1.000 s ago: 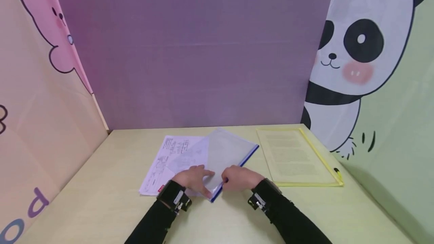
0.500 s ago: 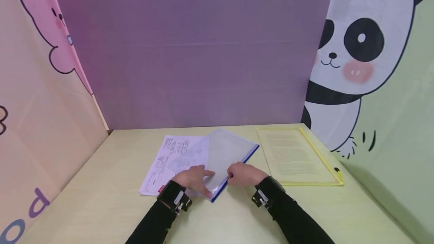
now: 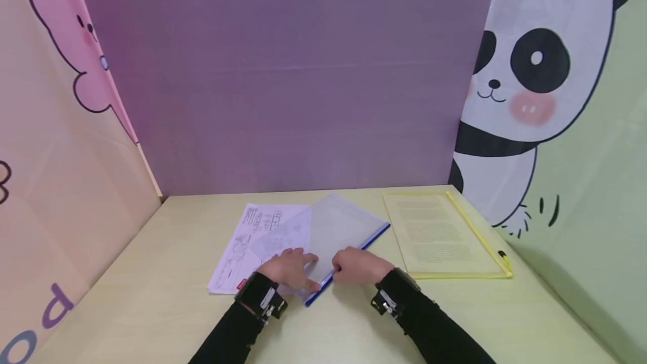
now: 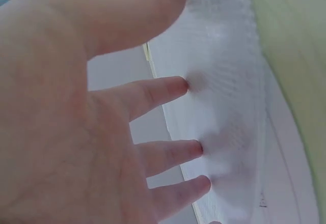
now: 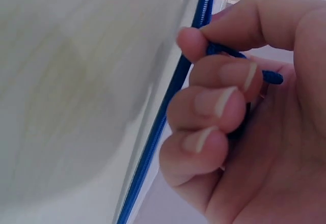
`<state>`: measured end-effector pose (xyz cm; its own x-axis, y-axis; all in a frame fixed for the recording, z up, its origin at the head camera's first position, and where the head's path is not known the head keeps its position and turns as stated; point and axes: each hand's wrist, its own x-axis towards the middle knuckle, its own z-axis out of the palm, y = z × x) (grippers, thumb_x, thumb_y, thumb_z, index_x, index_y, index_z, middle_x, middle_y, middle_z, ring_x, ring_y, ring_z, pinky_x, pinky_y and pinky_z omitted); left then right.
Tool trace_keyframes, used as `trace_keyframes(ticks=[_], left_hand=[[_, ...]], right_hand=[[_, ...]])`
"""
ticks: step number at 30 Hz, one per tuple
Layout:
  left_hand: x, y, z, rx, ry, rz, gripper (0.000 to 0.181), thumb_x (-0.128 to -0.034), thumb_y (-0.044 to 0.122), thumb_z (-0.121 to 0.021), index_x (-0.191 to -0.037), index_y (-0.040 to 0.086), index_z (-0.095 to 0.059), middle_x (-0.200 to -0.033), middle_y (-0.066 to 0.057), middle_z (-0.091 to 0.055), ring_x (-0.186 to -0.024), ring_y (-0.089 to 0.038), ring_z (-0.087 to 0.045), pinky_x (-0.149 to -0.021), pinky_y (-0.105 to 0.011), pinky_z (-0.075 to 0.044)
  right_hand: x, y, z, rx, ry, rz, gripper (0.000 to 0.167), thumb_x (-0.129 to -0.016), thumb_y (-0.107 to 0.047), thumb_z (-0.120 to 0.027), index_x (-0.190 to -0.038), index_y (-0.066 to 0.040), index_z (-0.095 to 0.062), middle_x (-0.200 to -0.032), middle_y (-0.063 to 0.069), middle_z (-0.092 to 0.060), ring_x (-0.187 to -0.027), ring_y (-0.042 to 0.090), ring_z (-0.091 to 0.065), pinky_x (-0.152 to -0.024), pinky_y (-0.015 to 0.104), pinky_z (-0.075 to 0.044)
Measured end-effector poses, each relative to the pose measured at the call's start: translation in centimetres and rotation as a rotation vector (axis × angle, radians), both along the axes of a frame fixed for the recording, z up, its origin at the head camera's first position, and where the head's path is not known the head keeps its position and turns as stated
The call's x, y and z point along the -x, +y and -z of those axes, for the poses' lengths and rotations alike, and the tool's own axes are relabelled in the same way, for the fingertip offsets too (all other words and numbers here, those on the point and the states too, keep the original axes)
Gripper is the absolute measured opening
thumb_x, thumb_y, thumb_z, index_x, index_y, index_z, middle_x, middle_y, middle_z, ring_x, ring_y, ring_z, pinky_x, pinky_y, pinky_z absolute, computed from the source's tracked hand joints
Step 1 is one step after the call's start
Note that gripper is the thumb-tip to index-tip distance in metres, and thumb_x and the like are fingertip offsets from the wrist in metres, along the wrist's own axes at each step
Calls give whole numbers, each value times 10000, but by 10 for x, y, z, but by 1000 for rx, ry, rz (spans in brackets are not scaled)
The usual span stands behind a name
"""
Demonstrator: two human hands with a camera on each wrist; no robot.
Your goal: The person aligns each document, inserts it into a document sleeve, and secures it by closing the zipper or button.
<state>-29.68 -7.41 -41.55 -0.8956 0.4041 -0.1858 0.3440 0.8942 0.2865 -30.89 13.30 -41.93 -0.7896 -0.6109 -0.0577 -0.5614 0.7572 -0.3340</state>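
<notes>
A translucent mesh pouch with a blue zipper edge lies slantwise, its left part over a printed white sheet. My left hand presses on the pouch near its lower corner; the left wrist view shows the hand with fingertips spread against the mesh. At the zipper, my right hand has its fingers curled. In the right wrist view that hand pinches at the blue zipper, a blue cord pull showing between the fingers. The slider itself is hidden.
To the right on the table lies a yellow-edged clear pouch holding a printed page, with a yellow and black pull at its right edge. A purple backdrop stands behind the table, with printed side walls.
My right hand moved up along the zipper, then back down toward my left hand. The pouch's blue edge has shifted slightly toward me. My left hand stays nearly in place.
</notes>
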Motion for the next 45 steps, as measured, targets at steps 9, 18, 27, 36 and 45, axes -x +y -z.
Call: trace_keyframes(ticks=[9, 18, 27, 36, 45], left_hand=[[-1, 1, -1, -33, -44, -53, 695, -918, 597, -655, -1496, 231, -532, -1547, -194, -413, -1419, -407, -374, -1077, -643, -359], [1, 2, 2, -23, -15, -33, 714, -867, 568, -734, -1460, 205, -573, -1422, -181, -492, -1318, -382, -459, -1007, -592, -436], [0, 3, 3, -5, -13, -50, 747, -834, 560, -772, -1475, 246, -552, -1448, -147, -492, -1339, -369, -446, -1000, -599, -441], [0, 4, 6, 19, -1, -59, 744, -827, 575, -774, -1469, 269, -555, -1412, -127, -515, -1292, -351, -483, -964, -603, -471], [0, 3, 5, 15, -8, -66, 741, -833, 579, -769, -1473, 277, -550, -1393, -110, -522, -1252, -322, -500, -944, -577, -489]], right_hand=[[-8, -11, -3, -16, 10, -32, 146, -909, -112, -653, -769, -147, -631, -694, -84, -537, -616, 66, -473, -581, 248, -417], [-11, -12, -3, -23, -29, -17, 125, -922, -121, -660, -799, -146, -658, -703, -74, -553, -616, 73, -483, -581, 252, -426], [-9, -6, -3, -34, -19, 26, 127, -929, -119, -676, -805, -143, -659, -719, -60, -562, -637, 95, -494, -593, 269, -433], [-1, 5, -1, -51, 14, 58, 200, -938, -126, -661, -749, -153, -602, -696, -60, -522, -620, 94, -471, -590, 269, -402], [1, 11, -3, -24, -22, 99, 196, -953, -115, -651, -762, -130, -606, -680, -35, -486, -609, 116, -458, -584, 276, -373]])
